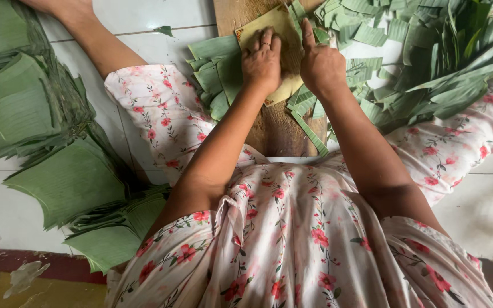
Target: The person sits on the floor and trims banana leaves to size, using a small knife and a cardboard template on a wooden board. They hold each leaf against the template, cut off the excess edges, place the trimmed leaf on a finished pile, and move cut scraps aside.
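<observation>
I see the left hand (262, 60) pressing flat, fingers spread, on a yellowish template (281, 34) that lies on a wooden board (278, 128). The right hand (320, 65) is closed at the template's right edge; what it grips I cannot tell. The template's long axis runs away from me, above green leaf pieces (218, 77).

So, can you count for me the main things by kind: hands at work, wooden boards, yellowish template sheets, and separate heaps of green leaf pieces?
Hands: 2, left hand and right hand
Wooden board: 1
Yellowish template sheet: 1
Leaf heaps: 3, left stack, middle pile, right heap
Total: 7
</observation>
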